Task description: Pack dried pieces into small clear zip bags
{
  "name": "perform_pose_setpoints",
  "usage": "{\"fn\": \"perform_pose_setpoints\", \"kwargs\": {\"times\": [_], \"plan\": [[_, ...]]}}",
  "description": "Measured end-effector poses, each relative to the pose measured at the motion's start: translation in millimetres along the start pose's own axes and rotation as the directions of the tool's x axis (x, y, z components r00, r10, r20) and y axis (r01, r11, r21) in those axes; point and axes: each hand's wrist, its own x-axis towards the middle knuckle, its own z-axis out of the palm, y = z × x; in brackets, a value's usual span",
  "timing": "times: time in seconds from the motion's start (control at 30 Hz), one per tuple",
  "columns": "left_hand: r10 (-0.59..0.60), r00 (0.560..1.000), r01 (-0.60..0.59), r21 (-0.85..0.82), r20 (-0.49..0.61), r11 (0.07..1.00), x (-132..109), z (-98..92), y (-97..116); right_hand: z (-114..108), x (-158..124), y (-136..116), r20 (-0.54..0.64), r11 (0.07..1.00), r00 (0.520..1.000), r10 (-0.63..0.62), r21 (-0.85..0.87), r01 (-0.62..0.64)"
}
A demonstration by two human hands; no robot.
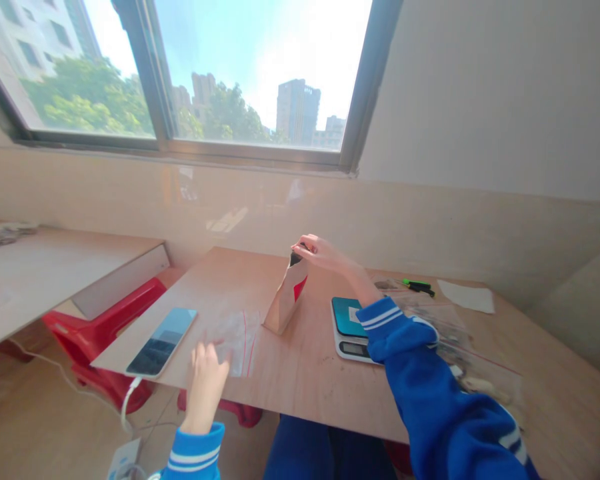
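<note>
Paper bag [286, 297] is stood on the plywood board [310, 380], its top held by the right hand [316, 252], with the fingers curled over the opening. The left hand [206, 383] is kept well apart, open and low over a zip bag [240, 340]; contact cannot be told. A gap is left between paper bag and scale [353, 331]. A phone [161, 342] is laid near the board's left edge — its cable [127, 400] drops past the side. More zip bags [460, 347] are heaped toward the right.
</note>
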Motion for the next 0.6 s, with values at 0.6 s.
{"fn": "perform_pose_setpoints", "kwargs": {"times": [0.6], "plan": [[0.144, 0.973, -0.169, 0.131, 0.18, 0.977, 22, 10.5, -8, 12, 3, 12, -0.07, 0.975, 0.995, 0.068, 0.214, -0.051]]}}
